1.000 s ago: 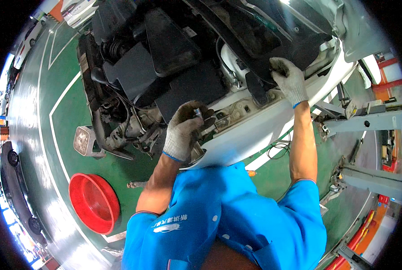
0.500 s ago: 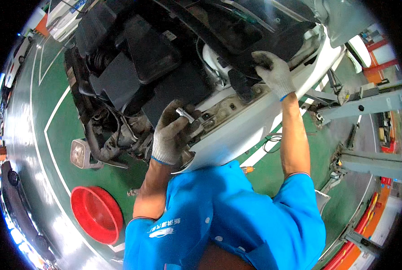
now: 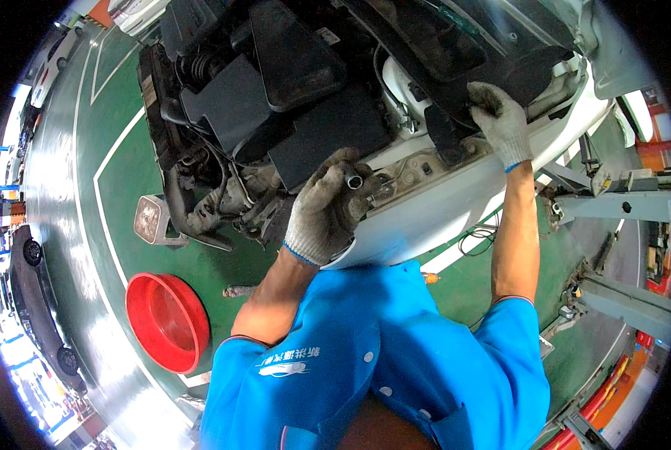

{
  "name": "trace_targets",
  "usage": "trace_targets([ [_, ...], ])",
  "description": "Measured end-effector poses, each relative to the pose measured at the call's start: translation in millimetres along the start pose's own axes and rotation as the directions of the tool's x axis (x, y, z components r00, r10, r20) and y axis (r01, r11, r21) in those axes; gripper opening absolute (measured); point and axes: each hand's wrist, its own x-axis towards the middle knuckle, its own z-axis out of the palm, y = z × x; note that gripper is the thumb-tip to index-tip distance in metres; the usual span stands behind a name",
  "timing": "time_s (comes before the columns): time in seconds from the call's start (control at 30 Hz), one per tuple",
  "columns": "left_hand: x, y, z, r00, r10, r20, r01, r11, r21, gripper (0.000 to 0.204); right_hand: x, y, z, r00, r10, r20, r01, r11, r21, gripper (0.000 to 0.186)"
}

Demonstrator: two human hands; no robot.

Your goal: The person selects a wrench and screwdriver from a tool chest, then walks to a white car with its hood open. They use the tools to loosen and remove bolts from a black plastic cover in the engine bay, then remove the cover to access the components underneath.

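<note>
My left hand point(image 3: 324, 206), in a grey knitted glove, is closed around a metal socket point(image 3: 356, 181). Its round hollow end points up toward me. Beside that hand runs the white car fender point(image 3: 433, 199) with its bolted inner edge. My right hand point(image 3: 503, 127), gloved the same way, is curled at the edge of a black plastic cowl panel point(image 3: 444, 45), fingers and thumb bent around it. What lies under those fingertips is hidden. Between the hands, a dark bracket point(image 3: 442, 133) stands by the fender edge.
The engine bay with a black engine cover point(image 3: 294, 56) fills the top. On the green floor stand a red basin point(image 3: 166, 322) and a whitish stool point(image 3: 155, 220). Grey lift arms point(image 3: 613, 206) reach in from the right. A thin cable point(image 3: 478, 238) lies below the fender.
The whole view has shifted, so the car and hands appear farther right. The socket in my left hand has turned from lying sideways to showing its open end. My right hand stays at the panel edge.
</note>
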Motion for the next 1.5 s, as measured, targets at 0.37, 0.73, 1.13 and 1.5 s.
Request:
trace_targets([
  [0.37, -5.0, -5.0, -10.7, 0.802, 0.346, 0.486, -0.519, 0.002, 0.855, 0.079, -3.4, -13.7, -2.5, 1.000, 0.023, 0.007, -0.023, 0.999, -0.041, 0.038],
  [0.73, -11.3, -10.2, -4.0, 0.918, 0.397, 0.025, -0.267, 0.568, 0.779, 0.067, -2.2, -28.3, -11.5, 0.996, 0.085, -0.005, -0.085, 0.996, 0.035, 0.037],
  [1.13, -16.4, 1.5, -15.8, 0.916, 0.386, -0.111, -0.098, 0.483, 0.870, 0.061, -3.2, -20.2, -13.4, 0.993, 0.053, 0.109, -0.057, 0.998, 0.034, 0.030],
  [1.5, -3.0, 5.1, -12.4, 0.930, 0.344, -0.128, -0.089, 0.552, 0.829, 0.050, 15.0, -53.9, -32.0, 0.884, 0.038, 0.466, 0.130, 0.938, -0.323, 0.027],
])
